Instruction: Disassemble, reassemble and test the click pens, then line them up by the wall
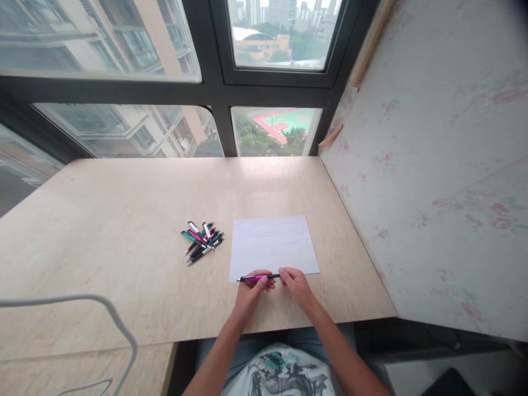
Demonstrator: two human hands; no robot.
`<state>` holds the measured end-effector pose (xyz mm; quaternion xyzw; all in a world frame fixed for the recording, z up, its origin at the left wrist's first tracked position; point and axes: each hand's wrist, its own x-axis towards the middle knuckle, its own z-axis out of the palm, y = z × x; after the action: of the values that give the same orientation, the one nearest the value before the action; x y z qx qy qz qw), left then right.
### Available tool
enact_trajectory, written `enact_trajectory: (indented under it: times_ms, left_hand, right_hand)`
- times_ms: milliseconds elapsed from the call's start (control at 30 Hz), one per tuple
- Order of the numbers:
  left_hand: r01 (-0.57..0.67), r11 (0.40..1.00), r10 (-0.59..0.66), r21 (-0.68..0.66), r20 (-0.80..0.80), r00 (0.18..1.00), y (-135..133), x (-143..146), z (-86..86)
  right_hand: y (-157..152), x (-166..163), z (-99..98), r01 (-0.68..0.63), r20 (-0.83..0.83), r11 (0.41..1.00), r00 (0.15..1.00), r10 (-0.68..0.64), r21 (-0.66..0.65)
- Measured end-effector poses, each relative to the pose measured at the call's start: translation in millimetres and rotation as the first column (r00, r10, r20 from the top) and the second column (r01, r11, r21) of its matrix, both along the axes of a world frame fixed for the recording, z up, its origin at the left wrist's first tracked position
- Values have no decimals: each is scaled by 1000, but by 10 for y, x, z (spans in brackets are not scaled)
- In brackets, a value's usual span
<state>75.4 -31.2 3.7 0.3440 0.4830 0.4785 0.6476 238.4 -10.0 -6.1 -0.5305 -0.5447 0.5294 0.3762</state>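
Note:
A magenta pen point(252, 278) lies level between both hands, just above the near edge of a white sheet of paper point(272, 245) with faint handwriting along its top. My left hand point(251, 291) is closed round the pen's middle. My right hand point(296, 285) pinches the pen's right end with its fingertips. Both hands hover over the beige stone-look desk point(124, 247) near its front edge. A heap of several pens point(203, 239), black, green, pink and white, lies to the left of the paper.
Large dark-framed windows point(214, 93) rise behind the desk. A wall with pale floral covering point(433, 165) bounds the desk on the right. A white wire frame point(111, 319) curves in at the lower left.

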Motion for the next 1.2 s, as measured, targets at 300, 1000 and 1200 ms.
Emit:
enact_trajectory:
  times_ms: [300, 1000, 1200]
  left_hand:
    - [7, 1000, -8, -18, -25, 1000, 8, -10, -7]
    - [-22, 997, 29, -81, 86, 996, 54, -15, -67]
    - [-12, 999, 14, -52, 41, 999, 63, -3, -54]
  right_hand:
    - [-1, -3, 9, 28, -39, 999, 999, -30, -45]
    - [-76, 66, 90, -35, 75, 963, 997, 15, 267]
    - [-42, 58, 89, -21, 42, 994, 999, 16, 108]
